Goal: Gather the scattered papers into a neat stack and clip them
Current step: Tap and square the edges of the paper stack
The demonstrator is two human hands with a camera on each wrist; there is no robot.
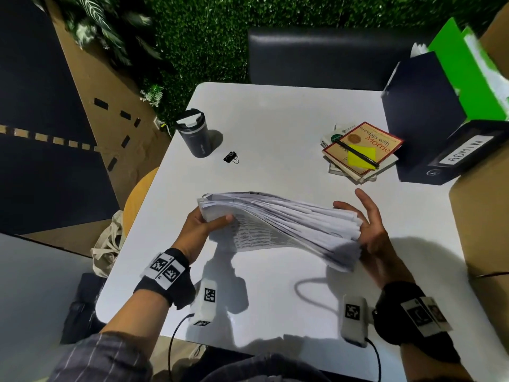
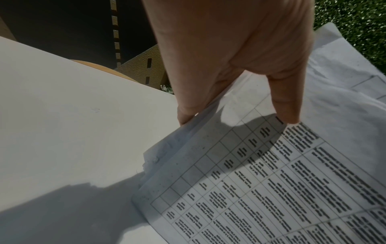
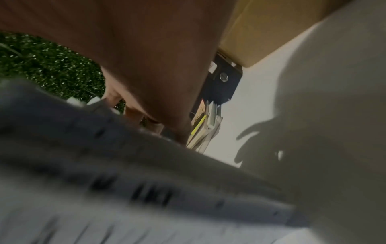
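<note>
My left hand (image 1: 202, 226) pinches the papers (image 1: 278, 226) above the near surface (image 1: 275, 128) while my right hand (image 1: 369, 230), fingers spread, squares their edge, the binder clip (image 1: 230, 158) waiting beyond

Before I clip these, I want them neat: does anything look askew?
Yes. The papers held between the left hand and right hand are fanned, with staggered edges at the right end. The binder clip lies unused on the table.
</note>
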